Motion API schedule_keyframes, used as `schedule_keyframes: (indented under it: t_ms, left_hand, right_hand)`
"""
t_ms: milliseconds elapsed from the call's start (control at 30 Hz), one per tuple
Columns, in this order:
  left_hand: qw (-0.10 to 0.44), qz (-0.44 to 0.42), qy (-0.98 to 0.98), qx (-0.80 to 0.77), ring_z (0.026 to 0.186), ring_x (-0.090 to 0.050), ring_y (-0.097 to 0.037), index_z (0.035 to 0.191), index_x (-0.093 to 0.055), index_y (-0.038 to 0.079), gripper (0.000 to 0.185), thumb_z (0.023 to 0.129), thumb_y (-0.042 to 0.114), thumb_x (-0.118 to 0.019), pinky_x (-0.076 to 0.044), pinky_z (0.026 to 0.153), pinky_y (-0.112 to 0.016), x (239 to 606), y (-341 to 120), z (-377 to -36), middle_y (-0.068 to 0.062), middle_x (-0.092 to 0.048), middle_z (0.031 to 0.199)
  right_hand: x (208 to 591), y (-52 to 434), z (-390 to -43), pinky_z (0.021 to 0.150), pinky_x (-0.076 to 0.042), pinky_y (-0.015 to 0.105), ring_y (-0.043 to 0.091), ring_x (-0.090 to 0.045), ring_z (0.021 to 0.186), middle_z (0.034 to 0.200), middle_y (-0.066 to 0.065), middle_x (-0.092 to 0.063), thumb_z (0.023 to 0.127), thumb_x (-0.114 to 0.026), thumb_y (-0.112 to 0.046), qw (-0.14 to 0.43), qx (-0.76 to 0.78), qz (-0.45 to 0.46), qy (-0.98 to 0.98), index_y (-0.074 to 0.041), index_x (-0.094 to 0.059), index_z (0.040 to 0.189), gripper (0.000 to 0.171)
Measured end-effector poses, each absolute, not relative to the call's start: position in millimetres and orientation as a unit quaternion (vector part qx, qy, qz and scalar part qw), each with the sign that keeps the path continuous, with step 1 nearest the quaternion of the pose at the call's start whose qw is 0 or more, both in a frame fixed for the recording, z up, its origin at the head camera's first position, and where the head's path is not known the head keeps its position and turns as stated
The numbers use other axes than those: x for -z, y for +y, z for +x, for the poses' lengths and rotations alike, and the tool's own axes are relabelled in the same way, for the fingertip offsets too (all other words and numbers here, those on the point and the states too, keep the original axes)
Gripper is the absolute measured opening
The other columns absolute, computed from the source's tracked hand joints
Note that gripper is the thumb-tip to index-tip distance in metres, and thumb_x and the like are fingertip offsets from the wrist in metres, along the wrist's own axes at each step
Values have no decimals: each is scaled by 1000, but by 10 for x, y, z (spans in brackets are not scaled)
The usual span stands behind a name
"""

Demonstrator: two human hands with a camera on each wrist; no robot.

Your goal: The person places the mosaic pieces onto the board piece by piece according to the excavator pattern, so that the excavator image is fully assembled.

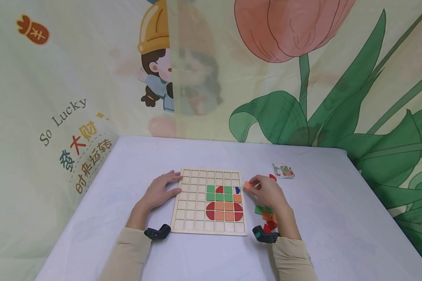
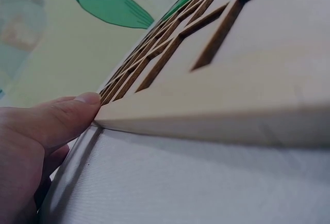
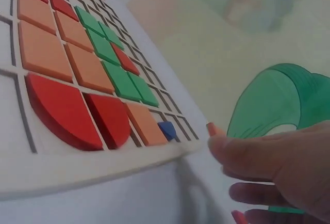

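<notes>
A wooden grid board [image 1: 209,233] lies on the white table, its right part filled with green squares [image 1: 211,196], orange squares [image 1: 219,215], red quarter-round tiles [image 1: 210,207] and a small blue piece [image 1: 237,190]. My left hand [image 1: 160,190] rests at the board's left edge, fingers extended; in the left wrist view the thumb touches the rim [image 2: 216,113]. Just past the right edge, my right hand [image 1: 270,192] pinches an orange square tile [image 1: 247,185] between thumb and fingertips. Most of that tile is hidden by the fingers in the right wrist view.
Loose green tiles [image 1: 259,210], orange tiles [image 1: 267,215] and red tiles [image 1: 271,225] lie right of the board, partly under the right forearm. A single red tile [image 1: 272,177] sits beyond the right hand, near a small picture card [image 1: 284,171]. A printed cloth [image 1: 204,125] hangs behind the table.
</notes>
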State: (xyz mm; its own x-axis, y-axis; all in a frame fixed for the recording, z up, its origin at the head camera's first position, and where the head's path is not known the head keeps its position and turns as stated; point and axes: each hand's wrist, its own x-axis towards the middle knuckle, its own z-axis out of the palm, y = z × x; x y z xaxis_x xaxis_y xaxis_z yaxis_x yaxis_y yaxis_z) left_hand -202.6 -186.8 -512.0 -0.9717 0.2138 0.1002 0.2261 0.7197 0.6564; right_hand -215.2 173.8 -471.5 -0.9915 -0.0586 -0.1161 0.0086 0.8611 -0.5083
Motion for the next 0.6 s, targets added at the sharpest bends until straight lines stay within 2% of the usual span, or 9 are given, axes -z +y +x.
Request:
schedule_keyframes:
  t_ms: [167, 300, 467, 600]
  left_hand:
    - [12, -116, -929, 350, 142, -31, -30, 133, -56, 14, 50, 87, 32, -67, -24, 115, -56, 5117, -1888, -2019, -5, -47, 146]
    - [15, -115, -927, 356, 142, -32, -30, 132, -57, 15, 49, 87, 31, -68, -23, 115, -56, 5105, -1885, -2013, -4, -48, 145]
    - [17, -112, -927, 357, 142, -32, -29, 132, -57, 15, 49, 86, 30, -68, -23, 116, -55, 5109, -1871, -2023, -3, -48, 145]
    - [14, -114, -928, 355, 142, -32, -28, 132, -57, 15, 49, 87, 29, -68, -24, 116, -54, 5117, -1867, -2033, -2, -48, 145]
  right_hand:
    - [4710, 1412, -2133, 76, -56, 32, 18, -60, 93, 104, 1, -67, 82, -74, -30, -4, 279, -38, 959, -16, -66, 112, 34]
    - [4760, 1123, -2101, 75, -56, 31, 16, -62, 90, 101, -2, -69, 83, -74, -30, -49, 262, -97, 959, -19, -70, 105, 25]
    - [4811, 854, -2066, 72, -55, 29, 13, -62, 83, 91, -5, -70, 83, -74, -30, -73, 229, -155, 958, -20, -71, 94, 16]
    - [4846, 710, -2052, 64, -50, 22, 8, -55, 73, 84, -8, -68, 82, -74, -31, -80, 209, -175, 959, -20, -73, 93, 15]
